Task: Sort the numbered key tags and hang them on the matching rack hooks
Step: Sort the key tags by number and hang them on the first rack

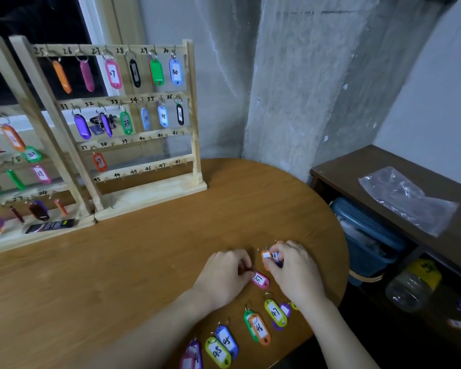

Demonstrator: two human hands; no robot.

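Key tags (276, 312) lie loose on the round wooden table (144, 257), near your hands

Rack (133, 115) rows 38 to 48 stand bare; check each number before lifting. Your left hand (224, 275) curls at the pink tag (260, 280); your right hand (294, 267) pinches a blue tag (275, 255). Concrete wall, cluttered shelf behind

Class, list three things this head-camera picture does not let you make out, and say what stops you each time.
1. Head view: number on the blue tag, covered by the right hand fingers.
2. Head view: what the left hand pinches, hidden under its curled fingers.
3. Head view: the purple tags, cut off by the bottom edge.
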